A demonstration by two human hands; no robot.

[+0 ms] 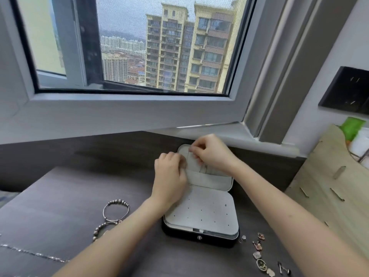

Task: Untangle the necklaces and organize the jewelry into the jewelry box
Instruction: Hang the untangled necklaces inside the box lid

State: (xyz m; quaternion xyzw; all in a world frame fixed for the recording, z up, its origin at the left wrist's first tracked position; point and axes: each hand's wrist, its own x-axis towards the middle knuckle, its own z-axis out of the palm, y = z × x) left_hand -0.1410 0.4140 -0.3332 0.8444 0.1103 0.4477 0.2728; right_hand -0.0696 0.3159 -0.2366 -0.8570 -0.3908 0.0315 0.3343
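One dark table (60, 196) bears the open jewelry box (199, 239), its far half under both hands. Left hand (169, 174) and right hand (211, 152) curl their fingers against the lining; whether they pinch anything is too fine to tell. A hard tug could tighten a knot or shove the box. Bracelets (115, 210) lie just left of the left forearm, small earrings (259, 254) beside the box's near right corner.

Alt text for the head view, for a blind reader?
A person's left hand and right hand work over the far half of an open jewelry box on a dark desk below a window, fingers curled. Beaded bracelets lie left of the box, small earrings at its near right.
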